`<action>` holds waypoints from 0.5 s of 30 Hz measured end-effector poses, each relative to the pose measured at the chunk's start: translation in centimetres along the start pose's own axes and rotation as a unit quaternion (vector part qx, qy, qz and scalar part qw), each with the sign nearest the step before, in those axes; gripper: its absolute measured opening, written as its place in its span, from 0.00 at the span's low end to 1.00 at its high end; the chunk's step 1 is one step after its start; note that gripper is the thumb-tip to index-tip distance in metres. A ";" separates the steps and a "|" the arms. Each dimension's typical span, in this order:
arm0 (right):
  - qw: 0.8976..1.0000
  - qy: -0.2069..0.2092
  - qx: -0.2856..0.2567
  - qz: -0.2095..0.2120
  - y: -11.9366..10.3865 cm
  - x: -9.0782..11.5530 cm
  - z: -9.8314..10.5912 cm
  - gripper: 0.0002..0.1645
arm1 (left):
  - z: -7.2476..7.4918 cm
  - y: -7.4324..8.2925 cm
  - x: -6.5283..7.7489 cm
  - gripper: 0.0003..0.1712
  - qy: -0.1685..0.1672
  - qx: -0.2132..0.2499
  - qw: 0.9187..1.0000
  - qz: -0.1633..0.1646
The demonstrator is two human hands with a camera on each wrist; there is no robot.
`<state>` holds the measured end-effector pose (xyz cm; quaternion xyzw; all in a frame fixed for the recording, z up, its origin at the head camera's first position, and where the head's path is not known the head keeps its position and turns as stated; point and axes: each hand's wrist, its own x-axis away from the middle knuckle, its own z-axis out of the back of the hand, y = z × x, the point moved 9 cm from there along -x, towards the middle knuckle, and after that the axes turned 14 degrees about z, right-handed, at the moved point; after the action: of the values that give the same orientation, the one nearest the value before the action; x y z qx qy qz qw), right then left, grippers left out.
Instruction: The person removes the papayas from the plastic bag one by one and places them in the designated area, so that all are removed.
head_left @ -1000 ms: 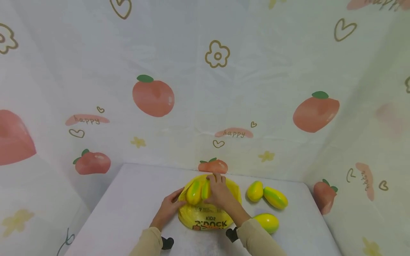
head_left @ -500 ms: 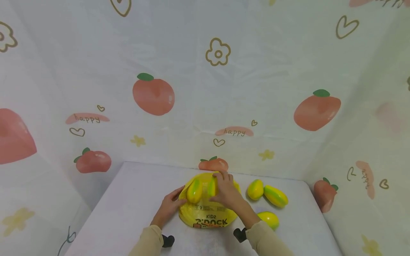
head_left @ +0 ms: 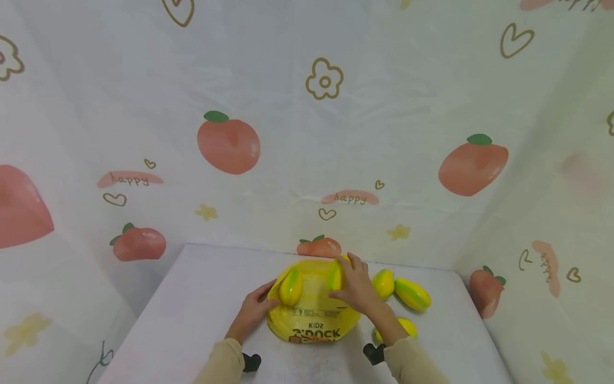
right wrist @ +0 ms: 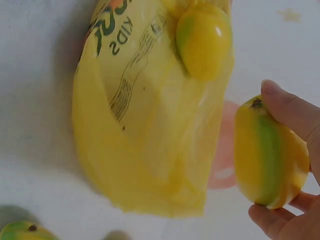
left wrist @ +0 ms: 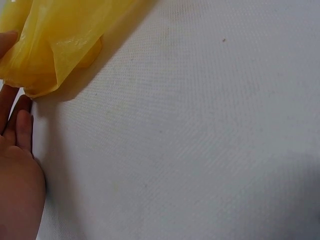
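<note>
A yellow plastic bag [head_left: 314, 320] with dark printing lies in the middle of the table. My left hand [head_left: 251, 312] pinches its left edge, thumb on the near face and the other fingers at the far side; the left wrist view catches the thin plastic [left wrist: 60, 45] between them. One yellow-green mango [head_left: 291, 288] rests uncovered on the bag near that hand. Another mango [right wrist: 270, 155] is gripped by my right hand [head_left: 358, 290] between thumb and fingertips, over the bag's right side in the head view. In the right wrist view it is apart from the bag.
Right of the bag, two mangoes [head_left: 384, 284] [head_left: 413, 295] lie side by side on the white table [head_left: 201, 288]. Nearer, my right forearm partly hides another mango [head_left: 406, 326]. A printed white cloth wall [head_left: 268, 213] stands at the table's back.
My right hand has moved right with its mango, away from the mango that stays on the bag. The left hand keeps its place at the bag's edge.
</note>
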<state>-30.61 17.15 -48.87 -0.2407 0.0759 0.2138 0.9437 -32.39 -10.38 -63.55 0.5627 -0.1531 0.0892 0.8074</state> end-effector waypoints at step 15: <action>0.998 -0.003 -0.004 -0.064 4.1 3.8 2.5 0.59 | 0.0 -0.1 0.2 0.35 -0.003 0.001 1.000 0.004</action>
<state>-28.91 23.04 -49.37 -0.2486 0.0562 0.1540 0.9546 -32.14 -10.40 -63.57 0.5634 -0.1574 0.0915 0.8059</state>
